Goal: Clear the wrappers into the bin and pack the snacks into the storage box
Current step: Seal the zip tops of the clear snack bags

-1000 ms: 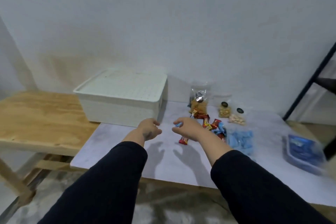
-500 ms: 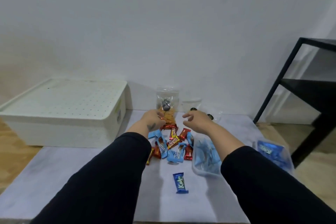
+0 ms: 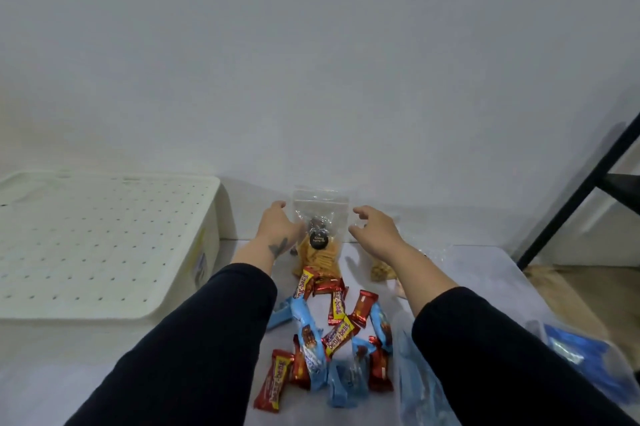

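Both hands reach forward over the table point(image 3: 104, 366) toward a clear cracker bag point(image 3: 320, 238) standing upright at about 12 o'clock, against the white wall. The left hand point(image 3: 278, 226) lies against the bag's left edge, its fingers point(image 3: 277, 206) loosely curved along the plastic; whether they actually grip it cannot be told, since the thumb side is hidden behind the bag. The right hand point(image 3: 375, 230) hovers just beside the bag's right edge, fingers spread and relaxed, holding nothing. The bag holds yellow crackers in its lower half and carries a round black sticker on its front. Nearer the person, at 6 o'clock from the bag, lies a loose heap of small candy bars point(image 3: 332, 332) in red, yellow and light blue wrappers, some overlapping. At 9 o'clock stands the white storage box point(image 3: 104, 245), its perforated lid on. A second clear bag of pale snacks point(image 3: 381, 270) shows partly under the right forearm at about 2 o'clock from the heap. At 4 o'clock, a clear bag of blue packets point(image 3: 581, 356) rests by the table's right edge, and a black metal shelf frame point(image 3: 585, 190) stands beyond it at 2 o'clock.
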